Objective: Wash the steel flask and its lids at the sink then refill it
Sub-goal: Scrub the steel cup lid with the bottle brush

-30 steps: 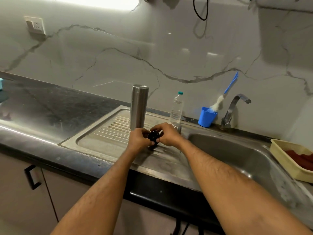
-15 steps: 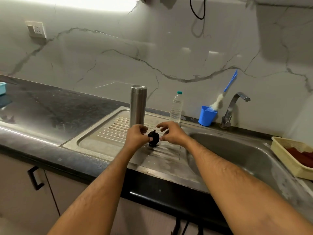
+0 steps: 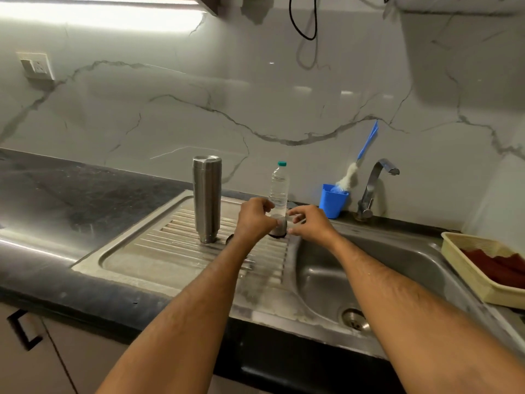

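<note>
Handling the small steel lid (image 3: 278, 226) on the draining board (image 3: 159, 253), between both hands | left hand (image 3: 255, 220) curled, touching lid; right hand (image 3: 308, 224) half open beside it; real grip: cannot tell | flask (image 3: 206, 199) upright, left of hands | next: probably carry parts to the tap (image 3: 375, 183) | dark piece by left wrist mostly hidden

Both hands, left hand (image 3: 253, 220) and right hand (image 3: 311, 224), flank a small lid (image 3: 279, 229) beside the upright flask (image 3: 206, 199).
</note>
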